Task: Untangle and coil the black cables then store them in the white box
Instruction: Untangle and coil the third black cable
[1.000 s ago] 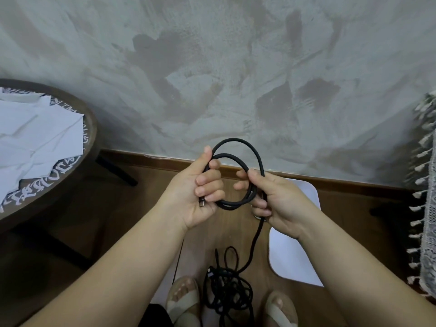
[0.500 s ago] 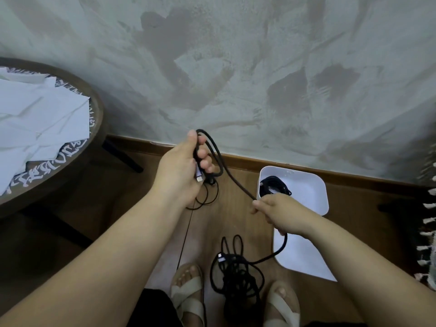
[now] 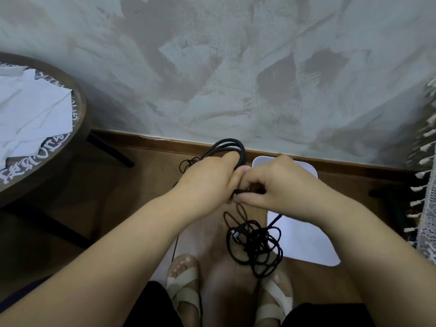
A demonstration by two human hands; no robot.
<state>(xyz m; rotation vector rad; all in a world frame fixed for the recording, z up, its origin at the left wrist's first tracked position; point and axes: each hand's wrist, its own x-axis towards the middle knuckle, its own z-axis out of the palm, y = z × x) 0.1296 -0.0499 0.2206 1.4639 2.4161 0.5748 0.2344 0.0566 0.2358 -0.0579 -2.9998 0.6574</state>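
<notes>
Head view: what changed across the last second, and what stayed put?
The right hand, which had slid down the black cable away from the left hand, has come back up against it. Both hands now grip the coil, which shows more loops. The tangled cable pile between the feet, the white box by the wall and the round table stayed put.

- A room in a home, seen low down where the wall meets the floor.
- The wall [image 3: 236, 67] is rough grey plaster with darker brushed patches, and a brown wooden skirting board [image 3: 165, 143] runs along its foot.
- The floor [image 3: 113, 190] is brown wood.
- A round desk [image 3: 81, 109] with a dark rim stands at the left, with loose white sheets [image 3: 35, 109] on it.
- A white lace cloth [image 3: 428, 197] with tassels hangs at the right edge.
- The person wears pale open sandals [image 3: 184, 279].
</notes>
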